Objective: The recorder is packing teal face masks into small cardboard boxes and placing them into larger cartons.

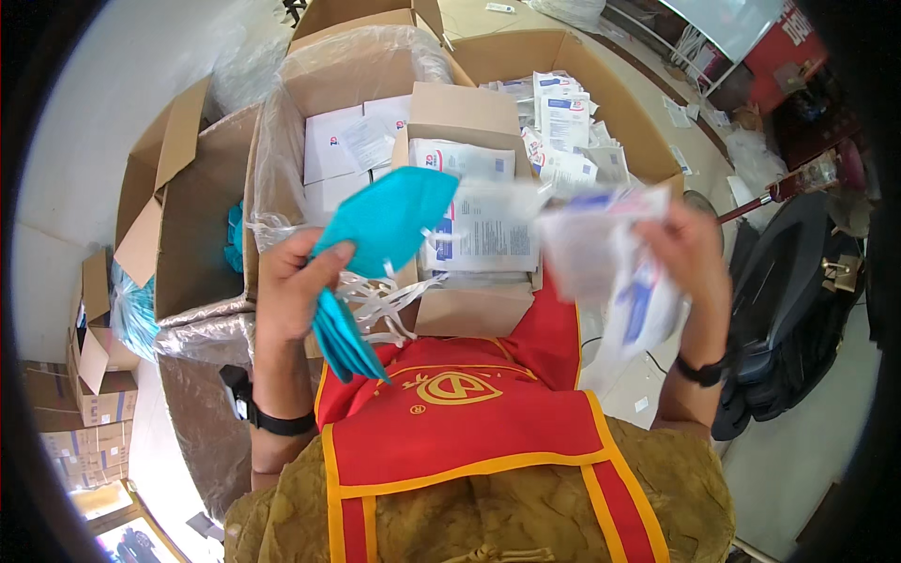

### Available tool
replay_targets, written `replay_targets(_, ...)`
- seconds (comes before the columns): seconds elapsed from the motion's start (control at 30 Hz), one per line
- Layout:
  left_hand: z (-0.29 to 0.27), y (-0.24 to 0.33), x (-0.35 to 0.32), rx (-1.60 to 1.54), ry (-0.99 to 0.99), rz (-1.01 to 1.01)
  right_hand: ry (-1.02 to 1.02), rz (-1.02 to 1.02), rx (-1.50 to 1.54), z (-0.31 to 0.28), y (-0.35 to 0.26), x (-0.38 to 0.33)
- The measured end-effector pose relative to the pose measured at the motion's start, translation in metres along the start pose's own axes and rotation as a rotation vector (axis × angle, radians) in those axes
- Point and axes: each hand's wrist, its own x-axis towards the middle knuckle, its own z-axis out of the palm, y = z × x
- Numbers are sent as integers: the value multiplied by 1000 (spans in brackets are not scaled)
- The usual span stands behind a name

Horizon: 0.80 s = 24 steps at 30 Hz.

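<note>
My left hand (pixel 298 286) is closed on a bunch of teal fold-flat face masks (pixel 389 220). White ear loops (pixel 385 298) dangle from them, and several masks fan downward below my fingers. Off to the right, my right hand (pixel 690 251) grips white pouches with blue print (pixel 648 305); motion smears them, so how many there are I cannot tell. Between my hands a small open carton (pixel 469 113) holds a stack of flat printed pouches (pixel 488 235) and sits in front of me.
Beyond it, a plastic-lined box (pixel 328 80) holds white cartons (pixel 330 150). A large box (pixel 648 141) at the far right contains loose pouches (pixel 568 122). On the left, another open box (pixel 202 235) has teal masks inside. A black chair (pixel 788 310) stands at the right.
</note>
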Motion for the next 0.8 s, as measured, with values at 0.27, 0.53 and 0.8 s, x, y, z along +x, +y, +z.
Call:
replay_targets(0.27, 5, 5, 6, -278, 24, -101, 236, 1, -206, -69, 114, 173)
replay_targets(0.53, 13, -10, 7, -293, 64, -129, -179, -297, -130, 102, 22, 153)
replay_targets(0.8, 7, -15, 3, -472, 236, -51, -116, -323, 8, 155, 12, 102)
